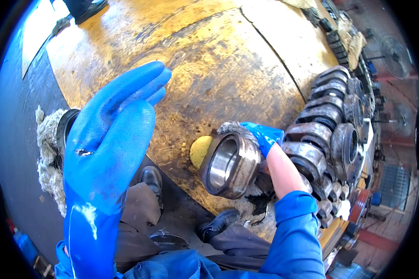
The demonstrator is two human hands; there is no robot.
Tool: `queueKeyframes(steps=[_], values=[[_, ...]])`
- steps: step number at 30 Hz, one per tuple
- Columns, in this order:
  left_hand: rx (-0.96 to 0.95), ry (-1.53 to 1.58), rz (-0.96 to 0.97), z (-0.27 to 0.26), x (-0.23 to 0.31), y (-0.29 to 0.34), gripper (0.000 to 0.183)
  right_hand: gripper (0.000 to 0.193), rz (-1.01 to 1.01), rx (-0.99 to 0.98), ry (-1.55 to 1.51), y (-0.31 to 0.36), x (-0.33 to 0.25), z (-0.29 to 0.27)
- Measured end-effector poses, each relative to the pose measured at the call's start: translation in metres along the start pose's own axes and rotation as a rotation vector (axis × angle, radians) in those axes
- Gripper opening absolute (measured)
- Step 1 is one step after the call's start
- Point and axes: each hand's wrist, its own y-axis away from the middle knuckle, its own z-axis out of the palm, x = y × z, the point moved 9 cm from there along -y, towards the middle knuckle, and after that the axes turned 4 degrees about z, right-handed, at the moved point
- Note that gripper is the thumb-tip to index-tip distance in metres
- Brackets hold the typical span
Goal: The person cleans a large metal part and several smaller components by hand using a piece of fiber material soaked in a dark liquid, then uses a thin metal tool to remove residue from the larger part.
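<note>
My left hand (111,125), in a long blue rubber glove, is raised at the left with its fingers stretched out and nothing in its palm. My right hand (265,137), in a blue glove with the wrist bare, presses a grey fluffy rag (239,130) onto the top of a heavy metal housing (237,162). That housing has an angular dark outside and a smooth, shiny round bore facing me. Its fingertips are partly hidden by the rag. A yellow round pad (199,151) lies just left of the housing on the worn yellow tabletop (209,69).
Rows of similar metal housings (312,135) stand stacked on the right. Behind my left hand are a dark ring (65,128) and a clump of whitish cotton waste (49,162). A seam (270,42) crosses the tabletop. Another person's shoe (91,10) shows at the far left.
</note>
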Motion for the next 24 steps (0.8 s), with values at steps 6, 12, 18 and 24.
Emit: queueKeyframes(steps=[6,12,18,24], values=[[0.039,0.056,-0.047,0.001,-0.006,0.004,0.050,0.032,0.007,-0.137,0.008,-0.027,0.003,0.014],[0.100,-0.093,-0.177,-0.015,0.006,0.011,0.038,0.034,-0.027,-0.115,0.138,-0.011,-0.032,0.047],[-0.094,-0.123,-0.166,0.029,-0.017,-0.004,0.045,0.035,-0.397,0.575,0.563,0.119,-0.049,0.003],[-0.208,-0.143,-0.085,0.045,-0.036,-0.006,0.044,0.037,-0.555,1.206,0.927,0.177,-0.005,0.051]])
